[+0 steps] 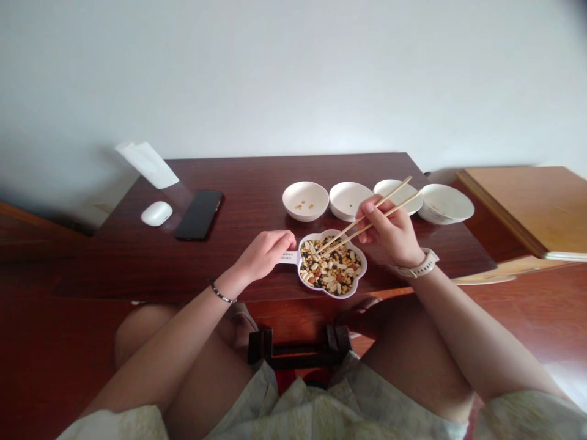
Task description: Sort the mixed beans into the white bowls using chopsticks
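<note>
A white flower-shaped dish (365, 267) with a flat handle is at the table's front edge, filled with mixed beans, corn-coloured grains and pale peanuts. My left hand (267, 252) is closed on its handle, which bears a printed label; the fingertips are partly hidden. In my right hand (389, 227) is a pair of wooden chopsticks (355, 225), their tips down among the beans on the dish's left side. Behind the dish, a white bowl (299, 190) holds a few small light pieces. The second bowl (342, 194) has one tiny dark piece in it.
Two more white bowls, a third (384, 185) partly behind my right hand and a fourth (447, 211), continue the row rightward. On the left lie a black phone (199, 215), a white rounded case (156, 214) and a white tissue pack (149, 165). A wooden cabinet (527, 201) stands at right.
</note>
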Tool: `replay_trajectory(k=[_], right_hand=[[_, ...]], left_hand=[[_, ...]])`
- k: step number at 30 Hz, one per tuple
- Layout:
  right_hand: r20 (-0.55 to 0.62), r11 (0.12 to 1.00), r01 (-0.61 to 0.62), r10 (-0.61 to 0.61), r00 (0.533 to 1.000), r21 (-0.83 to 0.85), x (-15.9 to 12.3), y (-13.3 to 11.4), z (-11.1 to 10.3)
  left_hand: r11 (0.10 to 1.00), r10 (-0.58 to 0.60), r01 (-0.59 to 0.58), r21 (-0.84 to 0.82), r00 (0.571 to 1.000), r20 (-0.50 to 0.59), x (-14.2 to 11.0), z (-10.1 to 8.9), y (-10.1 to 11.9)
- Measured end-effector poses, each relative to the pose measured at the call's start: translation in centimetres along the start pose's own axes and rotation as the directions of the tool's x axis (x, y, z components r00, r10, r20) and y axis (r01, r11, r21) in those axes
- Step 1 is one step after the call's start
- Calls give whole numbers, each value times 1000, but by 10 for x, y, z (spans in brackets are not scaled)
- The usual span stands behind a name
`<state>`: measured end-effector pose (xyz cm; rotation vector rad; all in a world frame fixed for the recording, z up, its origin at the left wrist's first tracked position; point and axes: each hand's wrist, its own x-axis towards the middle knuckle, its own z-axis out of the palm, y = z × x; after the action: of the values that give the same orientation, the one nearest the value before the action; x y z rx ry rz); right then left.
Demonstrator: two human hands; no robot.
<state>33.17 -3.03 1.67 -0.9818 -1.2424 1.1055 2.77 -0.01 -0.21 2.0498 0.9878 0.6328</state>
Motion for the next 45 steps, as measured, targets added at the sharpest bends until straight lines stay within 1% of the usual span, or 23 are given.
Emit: replay_trajectory(k=[2,5,14,19,26,32,35,38,43,45], right_hand=[[46,1000,-24,24,999,15,0,3,0],[77,998,-39,36,996,44,-1,9,-1],[87,998,-39,35,996,50,-3,16,0],[53,998,-23,20,998,52,-2,15,2],[20,999,-13,12,1000,44,-3,3,3],[-19,998,46,-45,999,43,-1,-5,3],[-46,997,68,-67,997,43,-1,-5,1],[-66,998,54,-52,996,39,-1,-1,0],[25,997,-19,17,1000,79,-5,11,4],[38,996,-43,40,998,77,-5,14,5]], left_hand=[[1000,3,-3,-6,1000,-2,0,0,0],[1000,-1,1,-8,1000,-8,0,1,0],[1000,-2,2,-7,1000,0,1,0,1],[1000,-11,11,1,1000,3,0,0,3],[1000,-11,11,10,1000,-5,0,1,3],[1000,-7,7,16,1000,-7,0,1,2],[1000,-11,11,18,1000,-1,0,1,1],[1000,-15,15,11,1000,-3,0,1,1],[1000,-16,16,9,1000,-1,0,1,2],[1000,-16,16,12,1000,-1,0,1,2]])
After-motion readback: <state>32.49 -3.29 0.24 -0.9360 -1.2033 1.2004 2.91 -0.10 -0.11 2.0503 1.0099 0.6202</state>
